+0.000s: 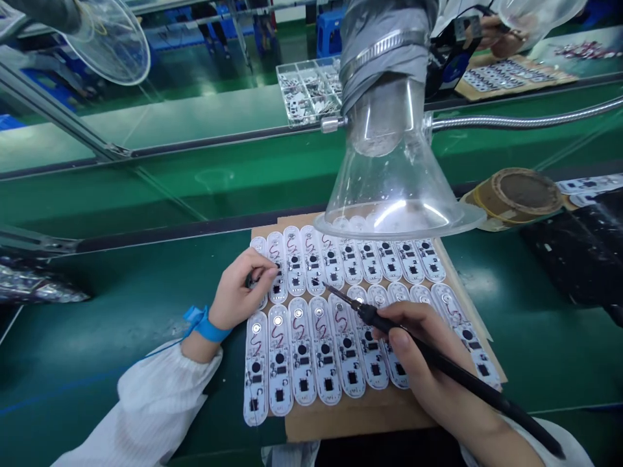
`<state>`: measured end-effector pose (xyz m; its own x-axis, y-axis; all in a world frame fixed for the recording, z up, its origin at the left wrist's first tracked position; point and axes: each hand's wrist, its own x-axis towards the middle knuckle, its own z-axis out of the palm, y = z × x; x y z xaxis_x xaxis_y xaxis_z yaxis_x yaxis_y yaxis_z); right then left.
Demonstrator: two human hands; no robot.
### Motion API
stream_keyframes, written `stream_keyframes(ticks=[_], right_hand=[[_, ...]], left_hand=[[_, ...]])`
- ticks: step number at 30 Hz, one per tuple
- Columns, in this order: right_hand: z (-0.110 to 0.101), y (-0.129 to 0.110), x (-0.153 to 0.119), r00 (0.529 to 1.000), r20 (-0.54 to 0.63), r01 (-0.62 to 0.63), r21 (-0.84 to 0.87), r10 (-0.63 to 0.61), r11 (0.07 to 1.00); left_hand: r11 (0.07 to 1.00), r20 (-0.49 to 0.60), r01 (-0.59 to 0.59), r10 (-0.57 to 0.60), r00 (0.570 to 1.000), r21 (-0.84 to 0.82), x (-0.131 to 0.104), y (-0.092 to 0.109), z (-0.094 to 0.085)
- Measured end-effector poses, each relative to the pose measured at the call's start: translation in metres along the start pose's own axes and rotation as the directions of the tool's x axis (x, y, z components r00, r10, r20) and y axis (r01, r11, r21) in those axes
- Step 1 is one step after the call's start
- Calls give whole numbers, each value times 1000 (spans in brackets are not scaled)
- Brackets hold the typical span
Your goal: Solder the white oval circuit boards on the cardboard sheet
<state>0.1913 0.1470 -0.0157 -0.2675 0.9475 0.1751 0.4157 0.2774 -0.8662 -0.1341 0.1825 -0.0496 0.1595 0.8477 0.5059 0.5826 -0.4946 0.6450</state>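
Two rows of white oval circuit boards [302, 383] with black parts and red wires lie on brown cardboard [360, 425]. My right hand [423, 350] holds a black soldering iron [370, 314], its thin tip over the lower end of a board in the back row. At the left end of that row, my left hand [243, 285] is closed, thumb and forefinger together near the boards; what they pinch, if anything, is too small to make out. A blue strap [211, 326] circles my left wrist.
A clear fume hood [396, 188] hangs over the back row. Behind it runs a metal rail [204, 139]. At the right are a brown tape roll [518, 194] and a black object [584, 246]; a silvery bag [36, 282] lies far left. Another person's hands [501, 35] show at the top right.
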Motion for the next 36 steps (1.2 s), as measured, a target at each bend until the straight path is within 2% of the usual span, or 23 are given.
stream_keyframes(ticks=[4, 9, 20, 26, 32, 36], right_hand=[[9, 6, 1, 1000, 6, 16, -26, -16, 1000], [8, 11, 1, 1000, 3, -17, -58, 17, 998], [8, 1, 8, 1000, 9, 28, -96, -28, 995], [9, 6, 4, 1000, -4, -20, -54, 20, 998], [10, 2, 10, 1000, 20, 20, -90, -18, 996], [10, 1, 8, 1000, 10, 3, -82, -2, 997]], left_hand=[[999, 22, 5, -4, 1000, -36, -3, -2, 5], [999, 43, 27, -25, 999, -30, -1, 2, 5], [999, 103, 29, -34, 994, 44, 0, 5, 5], [999, 96, 39, -42, 994, 32, -1, 4, 6], [998, 105, 27, -32, 994, 48, 2, 6, 6], [999, 98, 15, -20, 995, 44, 2, 5, 6]])
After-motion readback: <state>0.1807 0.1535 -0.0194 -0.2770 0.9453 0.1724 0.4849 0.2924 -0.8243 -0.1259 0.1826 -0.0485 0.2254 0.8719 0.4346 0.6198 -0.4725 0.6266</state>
